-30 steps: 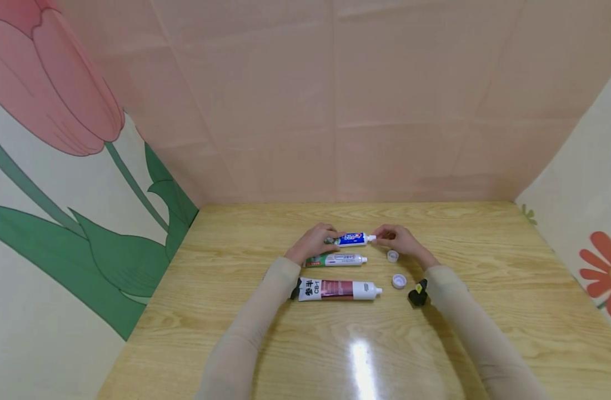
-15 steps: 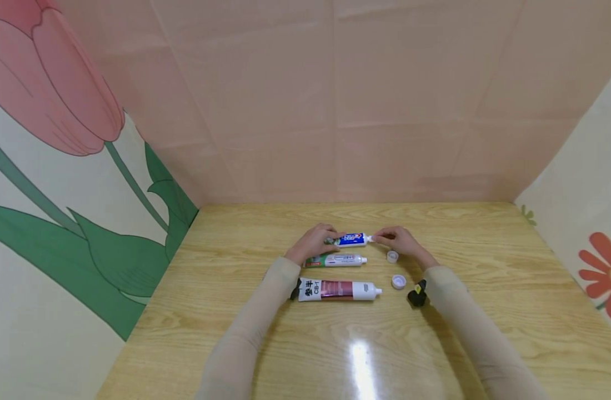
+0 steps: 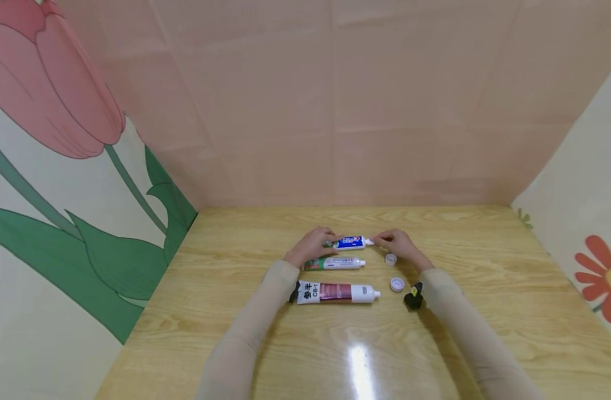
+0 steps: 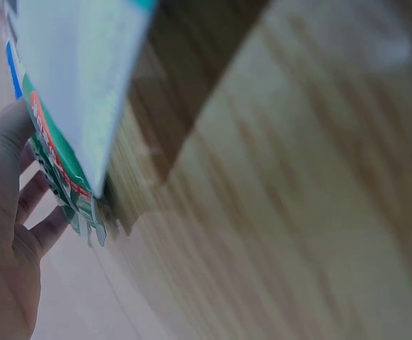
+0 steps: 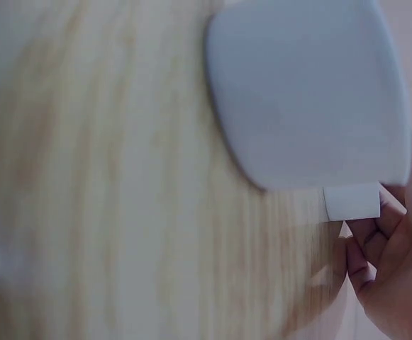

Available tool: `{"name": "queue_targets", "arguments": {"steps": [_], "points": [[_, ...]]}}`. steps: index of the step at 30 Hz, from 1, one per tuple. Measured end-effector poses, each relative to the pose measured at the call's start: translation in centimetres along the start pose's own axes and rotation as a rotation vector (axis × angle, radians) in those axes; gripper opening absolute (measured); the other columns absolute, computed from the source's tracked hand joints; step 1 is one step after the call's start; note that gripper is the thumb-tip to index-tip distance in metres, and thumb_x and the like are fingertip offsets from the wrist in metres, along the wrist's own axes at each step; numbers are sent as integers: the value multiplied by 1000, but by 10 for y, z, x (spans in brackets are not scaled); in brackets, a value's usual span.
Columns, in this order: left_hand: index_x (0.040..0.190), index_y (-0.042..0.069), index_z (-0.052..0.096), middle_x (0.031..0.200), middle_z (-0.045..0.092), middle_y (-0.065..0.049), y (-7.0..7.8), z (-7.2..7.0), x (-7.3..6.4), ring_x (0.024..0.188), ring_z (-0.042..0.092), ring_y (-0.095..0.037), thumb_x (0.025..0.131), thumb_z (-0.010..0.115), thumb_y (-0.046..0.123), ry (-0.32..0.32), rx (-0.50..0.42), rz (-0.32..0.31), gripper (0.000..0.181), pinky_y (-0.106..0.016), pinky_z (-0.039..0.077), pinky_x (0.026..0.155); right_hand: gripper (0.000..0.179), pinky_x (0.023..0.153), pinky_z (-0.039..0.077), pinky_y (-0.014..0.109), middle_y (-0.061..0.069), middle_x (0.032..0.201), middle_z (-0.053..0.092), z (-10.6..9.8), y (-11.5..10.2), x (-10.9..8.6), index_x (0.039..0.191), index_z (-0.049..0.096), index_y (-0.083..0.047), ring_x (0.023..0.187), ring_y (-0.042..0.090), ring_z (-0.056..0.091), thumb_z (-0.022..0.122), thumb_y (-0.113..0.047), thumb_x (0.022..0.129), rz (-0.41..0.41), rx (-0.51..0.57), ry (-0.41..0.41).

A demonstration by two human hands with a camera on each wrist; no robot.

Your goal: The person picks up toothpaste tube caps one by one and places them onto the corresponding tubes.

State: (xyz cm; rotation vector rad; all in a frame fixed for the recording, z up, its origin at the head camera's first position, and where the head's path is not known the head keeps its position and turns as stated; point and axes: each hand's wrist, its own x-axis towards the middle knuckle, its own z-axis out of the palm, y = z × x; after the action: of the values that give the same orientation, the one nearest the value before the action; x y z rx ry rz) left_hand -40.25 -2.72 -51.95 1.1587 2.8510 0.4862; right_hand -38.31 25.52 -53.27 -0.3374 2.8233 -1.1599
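Looks like a small indoor booth or decorated corner around a wood-grain table (image 3: 185,322), too closely screened to tell as home, office or studio. Closed in on three sides: at the back by a plain pinkish sheet (image 3: 330,111) with fold creases, at the left by a printed panel (image 3: 20,294) showing a large pink tulip (image 3: 75,91) and green leaves (image 3: 113,278), at the right by a pale panel (image 3: 575,189) bearing a red-petalled flower (image 3: 605,280). Lit brightly enough to leave a white streak of reflected light (image 3: 359,366) on the tabletop.

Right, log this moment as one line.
left hand: holds blue tube; right hand: pinches its white end; table: green-and-white tube, maroon-and-white tube, two loose white caps
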Motion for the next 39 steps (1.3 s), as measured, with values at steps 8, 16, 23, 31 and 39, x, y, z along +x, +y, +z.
{"name": "queue_targets", "arguments": {"steps": [8,16,23,31,39], "points": [[129,30,51,119,60,1,2,0,-1,105,54,-11,83,67,37,4,-14,0,49,-26,45,96,37,67,44,26,9,93,67,2,1,1,98,71,-7,76,15,52,57,-41,91,-3,-3,-3],[129,28,53,115,61,2,1,2,-1,102,54,-10,84,67,36,20,15,21,48,-24,45,93,33,62,39,28,9,81,64,2,-1,-1,86,69,-4,68,17,46,55,-34,93,-49,11,-13],[130,28,52,118,60,1,2,1,-1,104,54,-10,84,66,36,8,6,3,49,-25,45,94,39,73,46,28,9,94,65,1,3,0,116,63,-7,84,18,56,60,-35,90,-90,64,-30],[130,28,52,119,60,1,3,0,-2,104,54,-11,84,66,36,4,1,-2,49,-25,45,95,41,81,46,28,11,106,64,-2,9,-1,121,60,-7,94,18,56,64,-29,88,-135,153,-75],[130,28,51,118,60,1,2,0,0,103,54,-10,84,66,37,4,-1,-2,49,-24,45,93,37,83,45,28,13,113,63,-2,11,-1,117,62,-7,97,20,56,67,-27,86,-121,217,-69]]}}
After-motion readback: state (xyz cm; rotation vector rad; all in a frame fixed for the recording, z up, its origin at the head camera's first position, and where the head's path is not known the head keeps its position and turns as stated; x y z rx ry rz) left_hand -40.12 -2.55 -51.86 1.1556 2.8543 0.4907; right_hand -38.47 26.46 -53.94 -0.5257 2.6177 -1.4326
